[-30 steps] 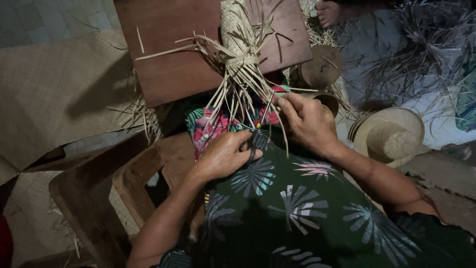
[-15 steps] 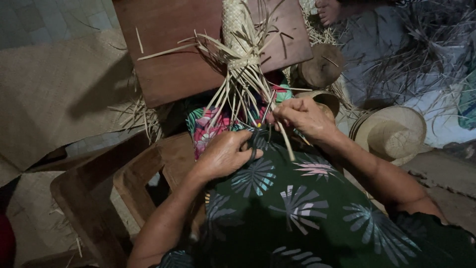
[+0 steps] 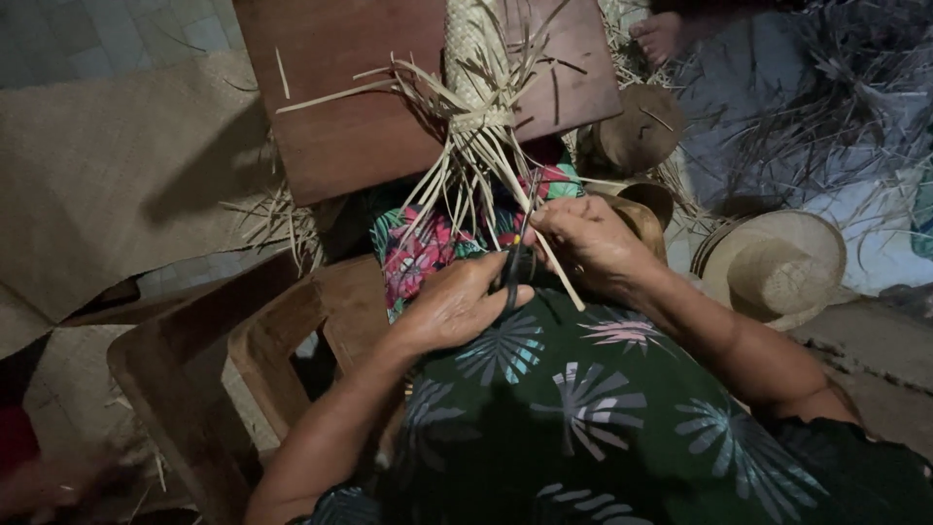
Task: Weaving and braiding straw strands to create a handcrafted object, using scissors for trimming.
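The left hand (image 3: 457,309) rests on the lap, on dark cloth printed with pale leaf shapes, its fingers curled narrow around a small dark tool (image 3: 515,264) that stands up between the two hands; what kind of tool it is cannot be told. The right hand (image 3: 588,241) sits just to the right of it, fingers pinched on a pale straw strip (image 3: 549,258) that slants down across the lap. That strip belongs to a loose fan of straw ends (image 3: 466,175) spreading toward the person from a narrow woven straw band (image 3: 471,49), which lies on a reddish-brown wooden board (image 3: 360,107) at the far middle. Under the fan shows a bright pink and green flowered cloth (image 3: 418,255).

To the left, a tan woven mat (image 3: 107,175) covers the floor, and a wooden stool frame (image 3: 204,360) stands near left. To the right lie a finished pale straw hat (image 3: 777,267), a round brown hat block (image 3: 637,136) farther off, and a heap of loose straw (image 3: 846,107) at far right. A bare foot (image 3: 661,34) of another person shows at the far edge.
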